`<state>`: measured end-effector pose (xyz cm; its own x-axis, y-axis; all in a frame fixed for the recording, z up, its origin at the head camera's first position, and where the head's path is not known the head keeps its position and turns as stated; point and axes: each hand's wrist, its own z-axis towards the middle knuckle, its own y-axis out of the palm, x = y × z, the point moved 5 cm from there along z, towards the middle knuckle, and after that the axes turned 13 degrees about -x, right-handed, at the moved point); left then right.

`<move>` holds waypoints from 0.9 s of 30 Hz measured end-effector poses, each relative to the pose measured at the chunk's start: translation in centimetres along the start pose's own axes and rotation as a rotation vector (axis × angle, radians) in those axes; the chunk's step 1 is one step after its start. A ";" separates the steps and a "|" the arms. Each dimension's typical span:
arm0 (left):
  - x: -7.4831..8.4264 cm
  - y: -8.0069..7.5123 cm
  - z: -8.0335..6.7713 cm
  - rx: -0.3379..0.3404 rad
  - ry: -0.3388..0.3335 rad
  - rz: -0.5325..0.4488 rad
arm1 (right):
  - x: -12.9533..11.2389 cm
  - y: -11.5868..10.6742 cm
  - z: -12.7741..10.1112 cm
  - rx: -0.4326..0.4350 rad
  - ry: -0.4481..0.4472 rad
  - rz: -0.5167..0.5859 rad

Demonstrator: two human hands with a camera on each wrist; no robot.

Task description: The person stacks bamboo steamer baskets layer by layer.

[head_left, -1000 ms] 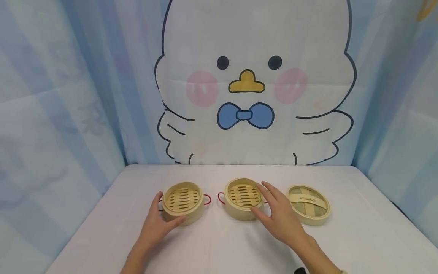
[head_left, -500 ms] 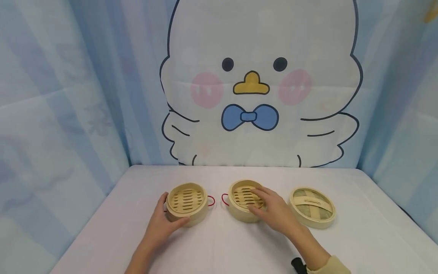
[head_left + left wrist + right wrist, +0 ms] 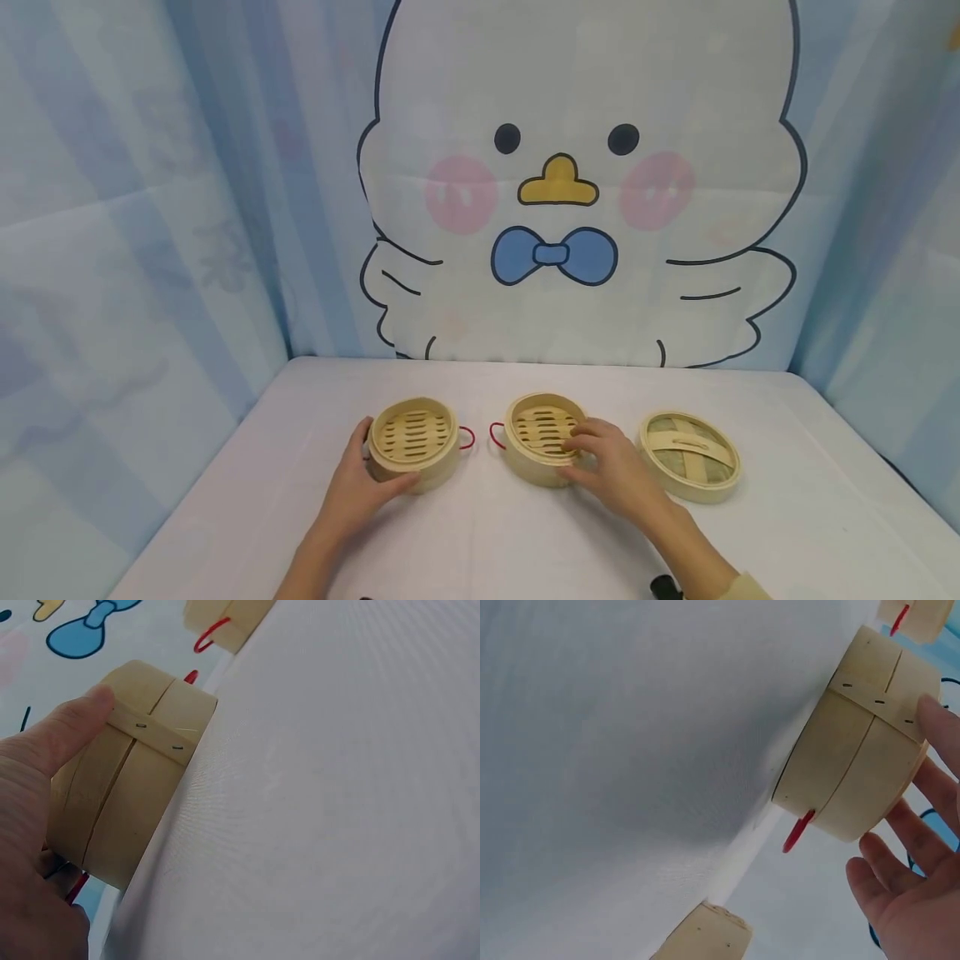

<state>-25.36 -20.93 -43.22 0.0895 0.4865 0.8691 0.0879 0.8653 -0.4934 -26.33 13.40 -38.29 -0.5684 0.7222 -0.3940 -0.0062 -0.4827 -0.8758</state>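
My left hand (image 3: 358, 483) grips the left basket (image 3: 413, 442) to steady it on the surface (image 3: 480, 533), while my right hand (image 3: 611, 475) curls over the middle basket (image 3: 542, 437), just left of the lid (image 3: 688, 454).

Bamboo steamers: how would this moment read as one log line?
left hand: grips left steamer | right hand: fingers curl over middle steamer rim | lid: on table, right

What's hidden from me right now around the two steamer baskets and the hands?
- Head view: the right hand covers the middle basket at its right rim, so the right handle is hidden.
- Head view: the left hand hides the left basket at its left handle.
- Left wrist view: fingers behind the basket wall are out of sight.
- Lid: underside not visible.
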 end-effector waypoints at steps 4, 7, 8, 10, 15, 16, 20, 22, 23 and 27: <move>0.0 0.0 0.0 0.007 0.001 0.008 | 0.0 0.0 -0.1 0.019 0.020 0.012; 0.0 0.0 0.0 0.009 -0.002 0.012 | -0.1 0.0 -0.2 0.013 0.043 0.013; -0.1 0.0 0.0 0.009 -0.003 0.013 | -0.1 0.0 -0.2 0.012 0.047 0.009; -0.1 0.0 0.0 0.013 0.001 0.019 | -0.1 0.0 -0.2 0.015 0.048 0.002; -0.1 0.0 0.0 0.015 0.002 0.021 | -0.1 -0.1 -0.2 0.065 0.015 0.011; -0.1 0.0 0.1 0.014 0.001 0.019 | -0.1 -0.1 -0.2 0.081 -0.001 0.010; 0.0 0.0 0.0 0.013 -0.003 0.016 | -0.3 -0.2 -0.2 0.150 -0.066 0.000; -0.1 0.0 0.0 0.014 -0.004 0.019 | -0.5 -0.2 -0.2 0.178 -0.093 -0.010; -0.1 0.0 0.0 0.017 0.000 0.023 | -0.5 -0.2 -0.1 0.189 -0.098 -0.011; -0.1 0.1 0.1 0.019 0.003 0.020 | -0.6 -0.3 -0.1 0.217 -0.103 -0.016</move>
<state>-25.47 -20.88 -43.37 0.0936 0.5031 0.8591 0.0675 0.8577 -0.5096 -25.93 13.17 -37.78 -0.6478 0.6817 -0.3400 -0.1865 -0.5747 -0.7969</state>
